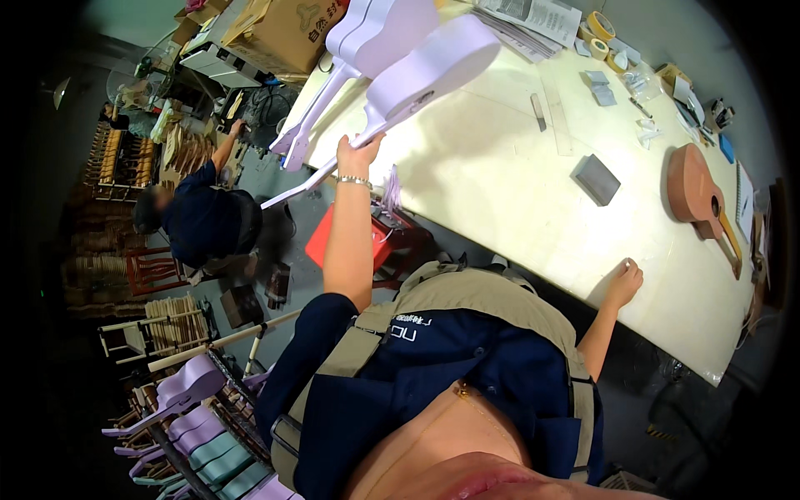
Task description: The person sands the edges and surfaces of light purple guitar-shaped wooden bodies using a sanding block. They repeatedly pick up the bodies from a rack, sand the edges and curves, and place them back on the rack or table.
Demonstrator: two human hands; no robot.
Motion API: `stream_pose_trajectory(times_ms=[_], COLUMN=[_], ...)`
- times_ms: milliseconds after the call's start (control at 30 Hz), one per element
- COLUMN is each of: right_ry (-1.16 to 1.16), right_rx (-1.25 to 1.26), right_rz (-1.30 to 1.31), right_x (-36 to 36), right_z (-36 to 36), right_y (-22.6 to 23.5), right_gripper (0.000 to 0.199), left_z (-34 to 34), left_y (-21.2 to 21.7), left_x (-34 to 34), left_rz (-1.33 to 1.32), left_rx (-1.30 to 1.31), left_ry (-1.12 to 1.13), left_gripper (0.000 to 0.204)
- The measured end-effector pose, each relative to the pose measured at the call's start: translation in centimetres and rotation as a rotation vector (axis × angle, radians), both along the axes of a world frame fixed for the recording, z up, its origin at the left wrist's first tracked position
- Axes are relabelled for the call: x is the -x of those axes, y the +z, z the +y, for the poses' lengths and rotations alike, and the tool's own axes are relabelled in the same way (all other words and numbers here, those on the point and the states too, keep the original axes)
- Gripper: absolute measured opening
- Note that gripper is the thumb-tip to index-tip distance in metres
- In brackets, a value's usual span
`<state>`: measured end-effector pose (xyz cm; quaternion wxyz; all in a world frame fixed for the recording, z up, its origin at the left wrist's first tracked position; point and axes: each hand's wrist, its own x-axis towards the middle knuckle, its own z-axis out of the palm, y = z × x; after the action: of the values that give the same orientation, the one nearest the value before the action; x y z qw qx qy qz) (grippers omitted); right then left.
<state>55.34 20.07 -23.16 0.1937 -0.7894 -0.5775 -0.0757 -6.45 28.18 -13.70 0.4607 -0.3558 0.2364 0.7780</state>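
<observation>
My left hand [360, 153] is wrapped round the neck of a lavender ukulele [442, 68], near where the neck meets the body. Its body tilts up over the far left of the table, and its headstock points down to the left. Right behind it are other lavender ukulele bodies [375, 33], with necks reaching past the table's left edge; how they are supported is hidden. My right hand [623, 283] rests at the table's near edge with its fingers curled; whether something small is in them I cannot make out. A grey rectangular block [597, 180] lies farther in.
The pale table [500, 167] bears a brown ukulele [697, 187], tape rolls [600, 27], papers [533, 21] and a knife [538, 112]. A red stool [333, 244] stands under its left edge. Left are a co-worker [208, 217] and a rack of lavender and green ukuleles [196, 425].
</observation>
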Motion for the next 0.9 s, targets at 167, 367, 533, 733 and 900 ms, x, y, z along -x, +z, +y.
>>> stream_pose_trajectory(times_ms=[167,367,533,733,900], right_ry=[-0.022,-0.066,-0.158,-0.094,0.037], right_rx=[-0.062,0.003,-0.018,-0.025,-0.236], right_rz=[0.010,-0.022,-0.040,0.062,-0.017], right_x=[0.7,0.1,-1.1,1.6,3.2], right_z=[1.6,2.2,2.8,4.6,5.9], right_y=[-0.4,0.2,2.1,1.5,2.8], right_gripper=[0.017,0.023,0.035,0.042,0.036], left_z=[4.8,6.9,10.1,10.8,7.6], left_y=[-0.7,0.2,-4.8,-13.0,-6.9], left_x=[1.0,-0.2,0.9,10.0,3.8], left_rz=[-0.069,0.174,0.122,0.052,0.130], left_rx=[0.004,0.181,0.171,-0.189,-0.110], left_ry=[0.039,-0.162,-0.209,0.004,-0.221], left_gripper=[0.053,0.069,0.070,0.060,0.088])
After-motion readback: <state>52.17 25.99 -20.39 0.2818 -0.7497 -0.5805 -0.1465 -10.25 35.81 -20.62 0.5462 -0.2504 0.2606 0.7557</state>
